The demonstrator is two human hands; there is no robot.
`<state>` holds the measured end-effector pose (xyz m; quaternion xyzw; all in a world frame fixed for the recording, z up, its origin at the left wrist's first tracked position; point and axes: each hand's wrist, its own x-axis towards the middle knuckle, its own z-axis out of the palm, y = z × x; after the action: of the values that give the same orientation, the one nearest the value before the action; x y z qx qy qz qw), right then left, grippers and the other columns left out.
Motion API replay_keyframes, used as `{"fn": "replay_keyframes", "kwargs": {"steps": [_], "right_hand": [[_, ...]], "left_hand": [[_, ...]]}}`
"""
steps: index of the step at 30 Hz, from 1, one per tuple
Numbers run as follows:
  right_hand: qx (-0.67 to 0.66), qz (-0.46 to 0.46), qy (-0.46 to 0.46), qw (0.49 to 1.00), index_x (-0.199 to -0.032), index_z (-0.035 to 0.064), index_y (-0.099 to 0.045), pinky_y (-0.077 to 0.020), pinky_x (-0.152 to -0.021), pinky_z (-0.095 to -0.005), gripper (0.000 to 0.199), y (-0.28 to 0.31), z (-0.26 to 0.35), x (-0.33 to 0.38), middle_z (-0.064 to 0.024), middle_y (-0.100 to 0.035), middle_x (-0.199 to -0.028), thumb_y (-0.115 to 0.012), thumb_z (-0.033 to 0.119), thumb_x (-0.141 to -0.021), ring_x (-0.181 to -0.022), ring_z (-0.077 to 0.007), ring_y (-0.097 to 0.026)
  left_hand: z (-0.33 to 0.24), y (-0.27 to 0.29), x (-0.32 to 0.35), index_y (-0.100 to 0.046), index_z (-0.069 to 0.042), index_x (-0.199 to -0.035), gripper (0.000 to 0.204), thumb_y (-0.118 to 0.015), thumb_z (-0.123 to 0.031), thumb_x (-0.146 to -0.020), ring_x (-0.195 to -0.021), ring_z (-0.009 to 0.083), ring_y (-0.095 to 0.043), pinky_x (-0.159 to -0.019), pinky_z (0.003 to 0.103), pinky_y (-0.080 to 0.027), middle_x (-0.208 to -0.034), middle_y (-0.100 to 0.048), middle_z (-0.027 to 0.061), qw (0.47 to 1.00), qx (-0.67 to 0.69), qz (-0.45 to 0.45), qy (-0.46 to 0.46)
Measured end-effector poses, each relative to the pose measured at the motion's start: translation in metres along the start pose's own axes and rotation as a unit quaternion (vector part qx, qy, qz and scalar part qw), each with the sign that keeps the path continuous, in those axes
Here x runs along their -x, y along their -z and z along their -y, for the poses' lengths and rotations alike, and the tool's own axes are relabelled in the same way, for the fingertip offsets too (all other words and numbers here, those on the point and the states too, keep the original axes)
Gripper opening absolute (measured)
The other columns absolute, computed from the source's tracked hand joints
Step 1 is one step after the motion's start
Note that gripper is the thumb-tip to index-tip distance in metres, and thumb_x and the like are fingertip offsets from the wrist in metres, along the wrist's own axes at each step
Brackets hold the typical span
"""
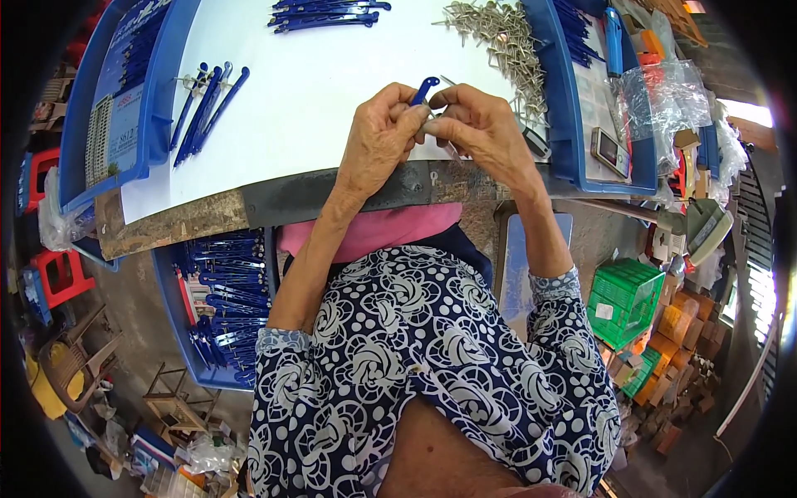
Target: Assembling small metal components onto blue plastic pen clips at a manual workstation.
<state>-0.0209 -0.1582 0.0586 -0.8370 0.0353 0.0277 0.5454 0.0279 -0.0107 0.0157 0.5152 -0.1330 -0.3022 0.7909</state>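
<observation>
Above the front edge of the white-topped table, my two hands meet. My left hand is closed around a slim blue piece with a round, holed end, which sticks up past the fingers. My right hand pinches close beside it; what lies between its fingertips is too small and covered to name. To the left, several similar blue pieces lie loosely together with small metal parts at their upper ends. More blue pieces are bunched at the far side. A heap of small silver metal parts spreads at the far right.
Blue plastic trays stand at the table's left and right; the right tray holds a small phone-like device. Below left, a blue bin is full of blue pieces. Green crates and cartons stand at right.
</observation>
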Motion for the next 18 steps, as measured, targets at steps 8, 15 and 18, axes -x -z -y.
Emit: {"fn": "replay_keyframes", "kwargs": {"steps": [8,15,18], "right_hand": [[-0.117,0.090,-0.059,0.987,-0.091,-0.0043,-0.058,-0.0348,-0.044,-0.0161,0.023,0.004,0.001,0.000,-0.0038,-0.057,-0.063,-0.051,0.017,-0.088,-0.048,-0.0042,-0.045],[-0.166,0.047,-0.097,0.980,-0.087,-0.0026,-0.059,-0.0307,-0.037,-0.0155,0.020,-0.004,-0.002,-0.003,-0.0048,-0.057,-0.059,-0.057,0.018,-0.084,-0.041,-0.0031,-0.043],[-0.123,0.039,-0.090,0.988,-0.087,-0.0028,-0.059,-0.0301,-0.036,-0.0161,0.021,-0.006,0.000,-0.004,-0.0051,-0.058,-0.058,-0.059,0.018,-0.082,-0.040,-0.0034,-0.043]], "left_hand": [[-0.012,0.001,0.001,-0.052,0.000,-0.092,0.014,-0.050,-0.013,-0.087,-0.044,0.0001,-0.035,-0.038,0.015,-0.025,-0.058,-0.048,-0.0028,0.992,-0.116,0.001,-0.043],[-0.014,0.006,0.001,-0.054,-0.001,-0.093,0.016,-0.051,-0.014,-0.087,-0.045,0.0003,-0.037,-0.040,0.014,-0.027,-0.058,-0.048,-0.0030,0.987,-0.150,-0.003,-0.052],[-0.014,0.008,0.000,-0.054,-0.001,-0.094,0.016,-0.051,-0.014,-0.087,-0.045,0.0003,-0.037,-0.040,0.014,-0.027,-0.058,-0.049,-0.0030,0.989,-0.142,0.003,-0.051]]}}
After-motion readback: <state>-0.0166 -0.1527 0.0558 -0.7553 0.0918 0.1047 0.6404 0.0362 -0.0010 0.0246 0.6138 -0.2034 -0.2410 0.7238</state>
